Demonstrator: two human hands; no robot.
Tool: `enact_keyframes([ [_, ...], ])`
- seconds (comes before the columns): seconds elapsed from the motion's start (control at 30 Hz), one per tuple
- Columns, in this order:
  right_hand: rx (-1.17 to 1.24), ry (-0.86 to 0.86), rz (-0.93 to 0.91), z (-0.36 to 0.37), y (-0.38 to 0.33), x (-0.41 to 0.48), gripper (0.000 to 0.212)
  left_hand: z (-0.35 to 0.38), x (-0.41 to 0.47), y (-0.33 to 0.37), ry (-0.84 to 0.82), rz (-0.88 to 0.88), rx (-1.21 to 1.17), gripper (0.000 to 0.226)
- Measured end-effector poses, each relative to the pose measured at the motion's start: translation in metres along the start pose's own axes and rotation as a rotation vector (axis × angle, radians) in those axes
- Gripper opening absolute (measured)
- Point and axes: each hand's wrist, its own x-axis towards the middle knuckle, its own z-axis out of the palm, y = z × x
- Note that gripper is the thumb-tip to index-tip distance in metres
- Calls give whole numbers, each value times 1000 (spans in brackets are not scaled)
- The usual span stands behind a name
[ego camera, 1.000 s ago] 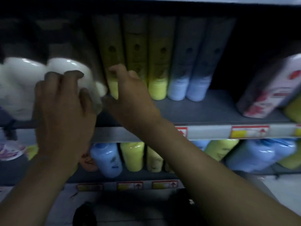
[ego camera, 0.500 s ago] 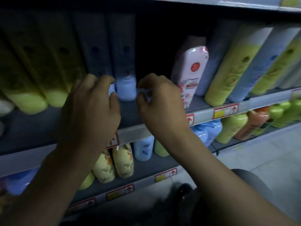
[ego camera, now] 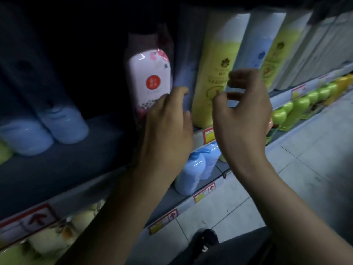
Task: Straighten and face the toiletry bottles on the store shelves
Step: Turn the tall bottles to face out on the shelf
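A pink-and-white bottle (ego camera: 149,81) with a red round mark stands on the dim middle shelf (ego camera: 57,169). My left hand (ego camera: 168,129) reaches up with its fingertips against the bottle's lower right side and against the dark blue tall bottle (ego camera: 187,54) beside it. To the right stand a yellow-green tall bottle (ego camera: 214,60) and a light blue one (ego camera: 256,46). My right hand (ego camera: 242,111) hovers in front of these two with loosely bent fingers and holds nothing.
Two pale blue bottles (ego camera: 57,119) stand far left on the same shelf, with a dark gap between them and the pink bottle. Blue pump bottles (ego camera: 194,169) and green ones (ego camera: 298,109) fill the lower shelf. Red price tags (ego camera: 208,134) line the rails. Tiled floor lies right.
The view has swung right along the shelf. Both hands left the pale blue bottles; my left hand now touches the pink bottle, and my right hand has opened before the yellow-green one.
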Motion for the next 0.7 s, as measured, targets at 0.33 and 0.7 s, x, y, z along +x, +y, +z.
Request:
enact_keyframes([
  [0.33,134,-259,122,-1,43,31,49,57,26,10,38,-130,-133,52],
  [0.7,275,-338,9,-19,53,25,46,62,22,8,120,-83,-286,51],
])
